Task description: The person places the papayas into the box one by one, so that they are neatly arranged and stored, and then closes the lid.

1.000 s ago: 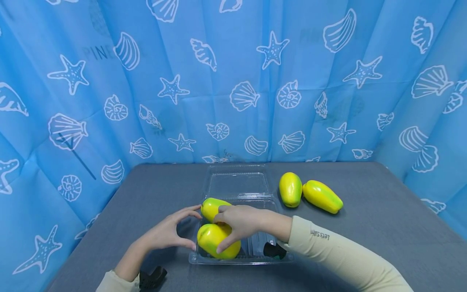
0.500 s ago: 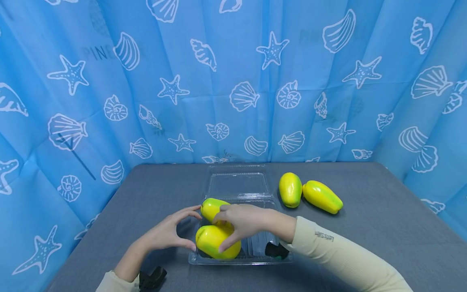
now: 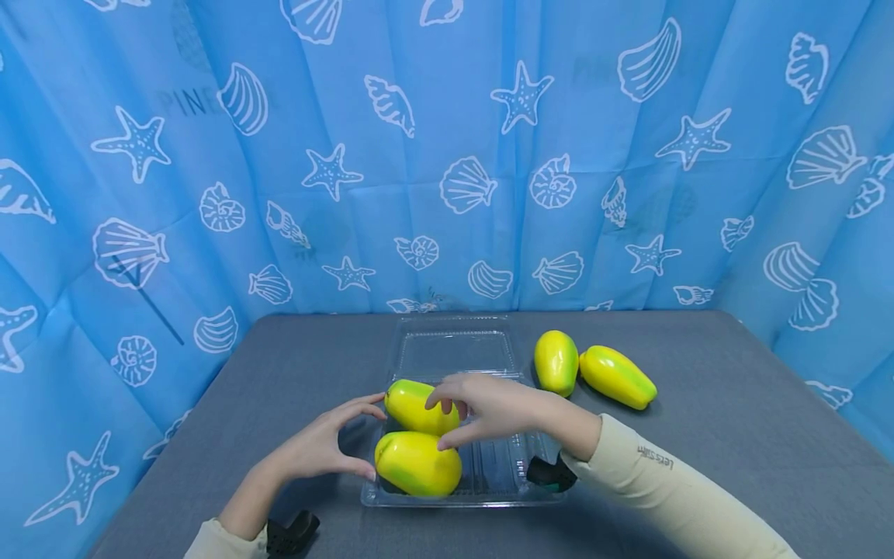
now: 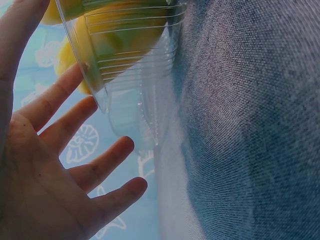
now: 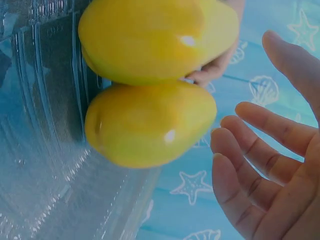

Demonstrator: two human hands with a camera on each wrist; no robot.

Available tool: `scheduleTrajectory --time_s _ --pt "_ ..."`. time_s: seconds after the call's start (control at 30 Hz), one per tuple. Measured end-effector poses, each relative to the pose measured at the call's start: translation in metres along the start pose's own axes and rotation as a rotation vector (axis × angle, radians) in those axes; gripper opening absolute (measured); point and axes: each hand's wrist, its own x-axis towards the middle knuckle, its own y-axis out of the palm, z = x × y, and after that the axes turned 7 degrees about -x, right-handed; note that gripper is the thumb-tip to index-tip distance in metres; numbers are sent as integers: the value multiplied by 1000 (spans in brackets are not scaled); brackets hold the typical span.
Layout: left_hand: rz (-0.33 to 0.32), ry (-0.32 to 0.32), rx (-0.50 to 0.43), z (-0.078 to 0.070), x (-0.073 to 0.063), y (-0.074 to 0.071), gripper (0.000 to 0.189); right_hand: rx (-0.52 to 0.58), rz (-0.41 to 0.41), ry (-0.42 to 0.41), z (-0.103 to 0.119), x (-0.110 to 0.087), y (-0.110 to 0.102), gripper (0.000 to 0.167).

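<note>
Two yellow-green papayas lie side by side in the left part of a clear plastic clamshell box (image 3: pixel 492 470); the front papaya (image 3: pixel 419 464) is fully visible, the back papaya (image 3: pixel 405 402) partly covered by my right hand. My left hand (image 3: pixel 314 446) spreads at the box's left side, its fingertips at the rim, as the left wrist view confirms. Above the papayas hovers my right hand (image 3: pixel 499 407), with relaxed fingers around nothing. In the right wrist view, a gap shows between this right hand (image 5: pixel 280 175) and both fruits.
The box's lid (image 3: pixel 454 353) lies folded back behind it. Right of the lid, an upright-lying papaya (image 3: pixel 556 363) touches a slanted papaya (image 3: pixel 618 376) on the grey table (image 3: pixel 314 349). A blue shell-print curtain (image 3: pixel 447 194) stands behind the table.
My right hand has let go of the front papaya and moved up and right. That papaya shifted slightly left earlier and now rests there. My left hand stays put.
</note>
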Motion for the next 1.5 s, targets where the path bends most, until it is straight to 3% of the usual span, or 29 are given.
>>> scheduleTrajectory --time_s 0.33,0.8,1.3,1.5 --pt "2 11 -1 -1 -1 -1 58 91 -132 -34 -15 -23 -8 44" --pt "-16 -19 4 0 -1 0 60 97 -386 130 -62 -65 -10 33" --pt "-16 -13 -13 1 -1 0 61 60 -591 443 -115 -115 -11 34" --pt "-19 -7 -11 3 0 0 60 83 -593 567 -136 -135 -9 45"
